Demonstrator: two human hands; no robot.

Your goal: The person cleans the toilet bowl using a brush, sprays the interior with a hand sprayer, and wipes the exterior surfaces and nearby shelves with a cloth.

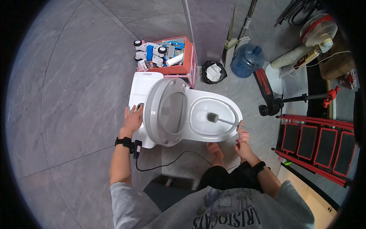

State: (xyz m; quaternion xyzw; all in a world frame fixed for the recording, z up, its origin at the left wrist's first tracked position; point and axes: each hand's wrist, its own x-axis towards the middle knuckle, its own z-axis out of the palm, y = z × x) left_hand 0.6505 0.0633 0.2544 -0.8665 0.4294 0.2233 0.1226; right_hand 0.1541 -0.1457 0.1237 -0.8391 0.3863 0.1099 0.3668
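Observation:
My left hand [133, 120] lies on the white toilet tank [145, 81] with its fingers spread, the fingertips at the round flush button [140, 106]. The toilet lid and seat [165, 111] stand raised beside it. A toilet brush [212, 117] has its grey head inside the white bowl [197, 126], and its clear handle crosses the rim, sticking out past it. My right hand [246, 150] is just outside the bowl, below the handle and apart from it. Its fingers are partly curled, and whether they hold anything is not visible.
A toy-filled orange box [187, 57] stands beside the tank. Near the bowl are a black-lined bin [214, 72], a blue water jug [247, 60] and a black-and-red scooter [264, 88]. A folded red step stool [314, 146] is at right. A black cable [171, 163] runs from my left wrist.

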